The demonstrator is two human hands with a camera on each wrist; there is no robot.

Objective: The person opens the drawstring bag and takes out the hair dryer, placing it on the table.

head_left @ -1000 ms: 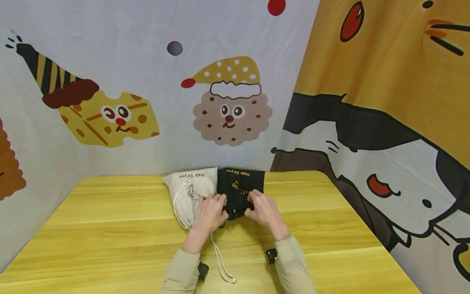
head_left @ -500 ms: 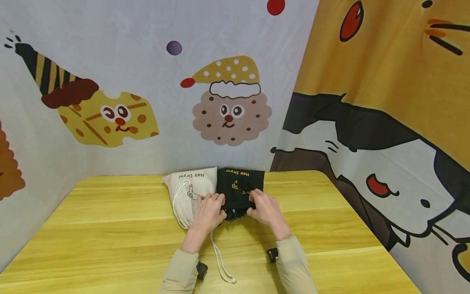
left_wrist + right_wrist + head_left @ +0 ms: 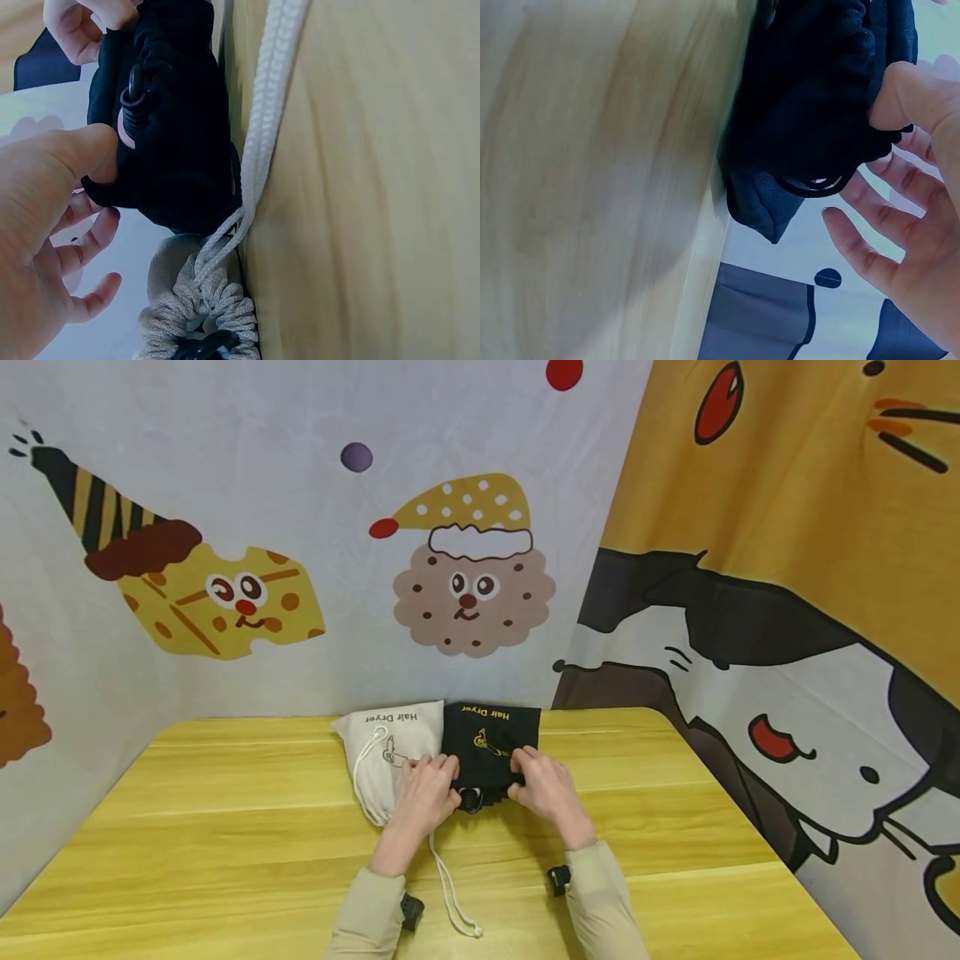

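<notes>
A black drawstring bag (image 3: 487,764) with yellow "Hair Dryer" print lies at the table's far edge. My left hand (image 3: 427,793) pinches the left side of its mouth between thumb and index finger. On the other side, my right hand (image 3: 546,785) pinches the mouth's edge. The left wrist view shows a ribbed black cord sleeve (image 3: 133,111) and a pale pink surface (image 3: 125,132) in the mouth; the rest of that item is hidden inside. A black cord loop (image 3: 825,187) hangs from the bag in the right wrist view.
A beige drawstring bag (image 3: 382,777), also printed "Hair Dryer", lies against the black one on the left. Its white cord (image 3: 447,893) trails toward the front of the wooden table (image 3: 225,852). Cartoon-printed cloth (image 3: 262,460) hangs behind and to the right.
My right hand has shifted slightly to the right, and the left slightly left. The black bag's mouth is spread a little wider, with more of the black cord showing there.
</notes>
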